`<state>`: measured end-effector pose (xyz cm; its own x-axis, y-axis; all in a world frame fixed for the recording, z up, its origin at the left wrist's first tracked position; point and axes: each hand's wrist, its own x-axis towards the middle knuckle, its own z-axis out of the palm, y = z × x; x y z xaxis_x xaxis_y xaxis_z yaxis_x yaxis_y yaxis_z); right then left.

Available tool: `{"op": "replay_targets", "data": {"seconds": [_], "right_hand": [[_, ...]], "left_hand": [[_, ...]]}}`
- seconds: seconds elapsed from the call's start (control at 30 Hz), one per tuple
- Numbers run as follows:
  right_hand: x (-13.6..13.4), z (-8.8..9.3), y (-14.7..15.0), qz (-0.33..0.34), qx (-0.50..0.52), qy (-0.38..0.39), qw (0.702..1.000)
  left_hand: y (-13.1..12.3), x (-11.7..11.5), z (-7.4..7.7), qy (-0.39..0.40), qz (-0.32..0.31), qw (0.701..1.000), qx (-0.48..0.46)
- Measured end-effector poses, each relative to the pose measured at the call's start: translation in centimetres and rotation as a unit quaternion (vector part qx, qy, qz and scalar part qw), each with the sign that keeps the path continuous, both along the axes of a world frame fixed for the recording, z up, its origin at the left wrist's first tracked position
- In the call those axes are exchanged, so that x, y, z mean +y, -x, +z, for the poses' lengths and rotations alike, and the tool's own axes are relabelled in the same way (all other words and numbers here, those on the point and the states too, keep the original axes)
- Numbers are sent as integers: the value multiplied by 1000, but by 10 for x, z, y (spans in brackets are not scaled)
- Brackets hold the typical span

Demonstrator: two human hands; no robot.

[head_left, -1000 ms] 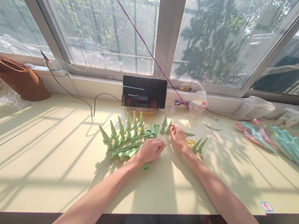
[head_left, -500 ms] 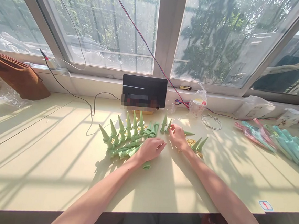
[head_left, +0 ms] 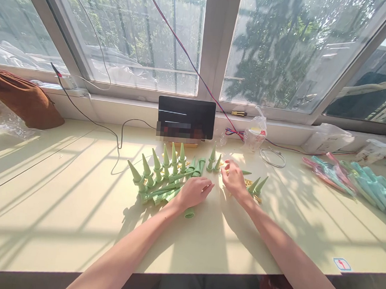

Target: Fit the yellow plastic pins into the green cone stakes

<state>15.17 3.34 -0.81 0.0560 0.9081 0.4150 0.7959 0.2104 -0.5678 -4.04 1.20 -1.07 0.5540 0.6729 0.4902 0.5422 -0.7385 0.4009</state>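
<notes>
Cones (head_left: 217,165) stand beside the half-curled right hand (head_left: 233,179); the left hand (head_left: 195,192) curls by tubes (head_left: 162,190); any hold is unclear.

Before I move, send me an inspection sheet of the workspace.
Surface: pale table, striped with shadows; small sticker near the front edge, right.
Job's things: green cones, several upright in a row; green tubes lying nearby; scattered yellow pieces.
Clutter: brown bag, left; bagged cup, back; pink and teal packets, right.
Hands: left hand by the tubes, right hand near a small upright cone; grips unclear.
Cables: black cable, back left; red-and-blue cable slanting across the windows; coiled pale cord, right.
Surroundings: trees outside; black screen at back.
</notes>
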Motion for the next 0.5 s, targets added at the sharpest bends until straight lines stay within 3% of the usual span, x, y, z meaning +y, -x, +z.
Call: {"op": "replay_targets", "data": {"seconds": [0.1, 0.23, 0.5], "right_hand": [[-17, 3, 0, -6, -69, 23, 997], [-40, 4, 4, 49, -113, 68, 990], [-66, 14, 31, 193, 10, 204, 960]], "left_hand": [[-1, 1, 0, 19, 2, 1000, -20], [-2, 1, 3, 50, 9, 997, -53], [-2, 2, 11, 134, 76, 960, -234]]}}
